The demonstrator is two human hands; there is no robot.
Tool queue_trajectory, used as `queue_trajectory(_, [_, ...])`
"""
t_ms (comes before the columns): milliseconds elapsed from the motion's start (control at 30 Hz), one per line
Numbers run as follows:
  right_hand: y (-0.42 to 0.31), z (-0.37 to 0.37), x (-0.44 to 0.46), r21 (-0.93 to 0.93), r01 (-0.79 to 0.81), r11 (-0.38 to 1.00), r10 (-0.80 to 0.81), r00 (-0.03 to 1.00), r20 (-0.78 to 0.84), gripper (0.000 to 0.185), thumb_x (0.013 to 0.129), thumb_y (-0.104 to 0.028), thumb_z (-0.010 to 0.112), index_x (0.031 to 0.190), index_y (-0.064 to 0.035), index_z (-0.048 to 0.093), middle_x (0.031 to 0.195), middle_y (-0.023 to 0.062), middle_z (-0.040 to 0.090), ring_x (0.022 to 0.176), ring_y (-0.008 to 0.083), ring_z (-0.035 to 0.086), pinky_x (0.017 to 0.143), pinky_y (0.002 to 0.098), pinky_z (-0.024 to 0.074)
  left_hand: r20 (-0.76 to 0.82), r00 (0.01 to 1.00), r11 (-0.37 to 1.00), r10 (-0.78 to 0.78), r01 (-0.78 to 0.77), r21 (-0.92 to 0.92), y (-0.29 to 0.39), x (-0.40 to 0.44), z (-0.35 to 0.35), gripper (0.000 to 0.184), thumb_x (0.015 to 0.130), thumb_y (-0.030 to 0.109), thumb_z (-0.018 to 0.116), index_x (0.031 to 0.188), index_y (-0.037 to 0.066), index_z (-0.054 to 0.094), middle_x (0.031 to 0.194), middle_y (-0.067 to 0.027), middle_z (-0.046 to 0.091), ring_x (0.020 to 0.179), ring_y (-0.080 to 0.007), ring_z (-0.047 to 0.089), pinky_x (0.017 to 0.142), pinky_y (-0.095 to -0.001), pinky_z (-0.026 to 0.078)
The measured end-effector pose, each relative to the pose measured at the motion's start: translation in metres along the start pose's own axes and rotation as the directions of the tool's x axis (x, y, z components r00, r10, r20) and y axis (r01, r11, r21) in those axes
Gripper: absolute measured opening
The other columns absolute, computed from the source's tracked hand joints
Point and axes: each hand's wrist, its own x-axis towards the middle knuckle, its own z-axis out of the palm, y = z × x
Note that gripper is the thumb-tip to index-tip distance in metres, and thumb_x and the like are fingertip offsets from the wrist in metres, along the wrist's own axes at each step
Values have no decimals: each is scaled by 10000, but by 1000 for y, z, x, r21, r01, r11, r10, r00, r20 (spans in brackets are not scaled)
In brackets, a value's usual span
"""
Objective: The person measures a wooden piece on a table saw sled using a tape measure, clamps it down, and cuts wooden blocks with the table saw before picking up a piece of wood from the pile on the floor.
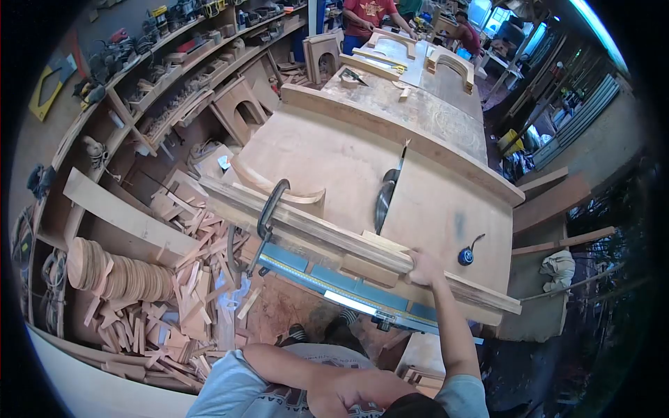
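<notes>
The bare saw blade (385, 198) is the chief danger: it stands up through the surface (334, 153) with no guard visible, near the right grip (421, 269). That grip is closed over the wooden rail (341, 247), which runs slantwise across the middle of the frame, along the near edge. If the fingers slipped on the rail while reaching forward, they could meet the teeth. The C-clamp (265, 209) bites the rail left of centre; were it to loosen, the rail could skew and pinch the pale strip (385, 242) beside the blade. The left forearm (293, 369) is folded in at the bottom, and I cannot tell how the left grip is set. The curved wooden piece (279, 184) lies loose-looking by the clamp, where a knock could shift it.

The surface is broad plywood, with a blue round container (465, 256), perhaps an oiler, at its right side. A long board (397, 132) borders the far side. Offcuts (198, 292) heap at lower left, a likely trip near the feet. Shelves (188, 52) of tools fill the upper left; a person in red (368, 15) stands at upper centre.
</notes>
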Motion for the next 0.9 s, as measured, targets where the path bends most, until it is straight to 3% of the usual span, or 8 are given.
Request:
queue_trajectory(367, [13, 18, -1, 98, -12, 995, 4, 997, 79, 909, 538, -313, 800, 1427, -202, 649, 1399, 149, 646, 1270, 377, 630, 1092, 459, 535, 115, 993, 998, -3, -5, 61, -21, -12, -1, 720, 879, 579, 809, 1140, -82, 690, 1107, -225, 708, 965, -321, 709, 829, -420, 564])
queue_trajectory(567, [8, 3, 2, 19, -17, 1000, 15, 990, 138, 942, 538, -387, 842, 1441, -217, 635, 1435, 127, 638, 1307, 384, 608, 1108, 456, 513, 164, 986, 998, -24, 14, 62, -29, -9, 2, 703, 895, 562, 803, 1144, -85, 684, 1101, -218, 707, 959, -323, 706, 828, -427, 558])
queue_trajectory(667, [24, 9, 8, 109, 1, 994, -19, 986, 163, 992, 543, -429, 866, 1472, -199, 606, 1448, 146, 629, 1324, 378, 600, 1126, 454, 494, 175, 984, 998, -29, 18, 63, -37, -8, 2, 695, 903, 553, 799, 1146, -87, 681, 1098, -214, 707, 956, -324, 704, 827, -431, 555])
queue_trajectory(733, [34, 9, 13, 144, 123, 982, -153, 964, 219, 1047, 543, -406, 889, 1505, -150, 565, 1453, 175, 618, 1331, 371, 597, 1132, 454, 490, 177, 984, 998, -30, 21, 54, -38, -7, 1, 689, 908, 548, 797, 1147, -88, 679, 1096, -212, 707, 954, -325, 703, 827, -433, 552])
queue_trajectory(833, [33, -6, 7, 274, 155, 949, -228, 938, 260, 1069, 535, -364, 906, 1511, -105, 552, 1463, 193, 604, 1326, 370, 601, 1142, 451, 484, 181, 983, 999, -30, 22, 43, -39, -3, -4, 681, 916, 539, 794, 1149, -89, 676, 1092, -209, 707, 951, -326, 701, 826, -437, 549])
queue_trajectory(900, [35, 2, 3, 189, 167, 968, -206, 956, 210, 1049, 538, -337, 900, 1502, -100, 559, 1451, 193, 611, 1325, 376, 597, 1139, 448, 485, 187, 982, 999, -24, 16, 41, -39, 0, -8, 675, 921, 534, 791, 1150, -90, 674, 1090, -206, 706, 949, -326, 700, 825, -439, 547])
